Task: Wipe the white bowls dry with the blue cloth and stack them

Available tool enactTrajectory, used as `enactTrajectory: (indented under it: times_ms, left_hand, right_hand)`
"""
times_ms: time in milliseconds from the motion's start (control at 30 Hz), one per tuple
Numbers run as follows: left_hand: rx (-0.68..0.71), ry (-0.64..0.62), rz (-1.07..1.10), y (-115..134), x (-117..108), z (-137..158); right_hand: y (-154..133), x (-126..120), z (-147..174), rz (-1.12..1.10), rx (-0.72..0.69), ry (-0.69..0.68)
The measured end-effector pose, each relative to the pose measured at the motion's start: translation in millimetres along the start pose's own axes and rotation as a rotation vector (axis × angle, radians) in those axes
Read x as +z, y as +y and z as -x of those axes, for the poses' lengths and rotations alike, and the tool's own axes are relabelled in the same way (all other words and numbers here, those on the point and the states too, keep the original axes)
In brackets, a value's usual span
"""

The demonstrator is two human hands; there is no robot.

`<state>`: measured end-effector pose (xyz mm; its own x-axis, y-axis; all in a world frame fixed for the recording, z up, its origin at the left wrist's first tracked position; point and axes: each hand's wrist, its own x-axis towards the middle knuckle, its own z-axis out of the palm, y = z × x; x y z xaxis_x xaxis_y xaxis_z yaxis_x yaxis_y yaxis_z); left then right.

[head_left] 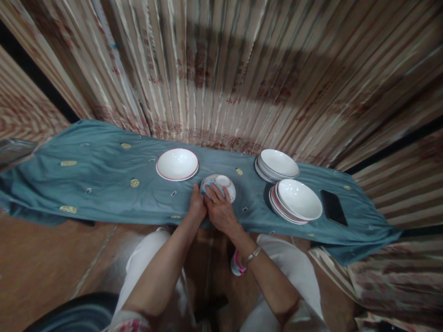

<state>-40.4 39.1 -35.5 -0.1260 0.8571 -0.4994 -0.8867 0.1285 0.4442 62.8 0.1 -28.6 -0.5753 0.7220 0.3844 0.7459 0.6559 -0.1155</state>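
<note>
An upside-down white bowl (pixel 231 190) with small markings is at the front middle of the cloth-covered table, its foot ring facing up. My left hand (pixel 198 204) holds the bowl's near left side, with the thumb up along it. My right hand (pixel 220 210) lies over the bowl and presses a light blue cloth (pixel 210 188) against its outside, fingers bent around the cloth. Part of the bowl and most of the cloth are hidden under my fingers. To the left, beyond my left hand, a white bowl with a red rim (pixel 177 164) sits upright.
Two stacks stand on the right: dark-rimmed white bowls (pixel 278 163) at the back and red-rimmed white bowls (pixel 300 200) nearer me. A black phone (pixel 333 207) lies beside them. A teal tablecloth (pixel 114 184) covers the table, and a pleated curtain (pixel 221 69) hangs behind it.
</note>
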Motion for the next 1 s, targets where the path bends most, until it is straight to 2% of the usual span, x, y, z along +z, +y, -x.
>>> enactTrajectory:
  times_ms: [100, 233, 733, 1000]
  left_hand:
    - [-0.001, 0.099, -0.008, 2, 5, 4]
    - [-0.025, 0.132, -0.014, 4, 7, 7]
    - [-0.118, 0.050, 0.058, 7, 17, 19]
    - [-0.111, 0.027, 0.048, 11, 17, 20]
  right_hand:
    - [4, -4, -8, 0.001, -0.027, -0.037]
    - [6, -7, -20, 0.017, -0.045, -0.063]
    - [9, -25, -59, 0.114, -0.049, -0.176]
    - [15, -26, -80, 0.129, 0.057, -0.257]
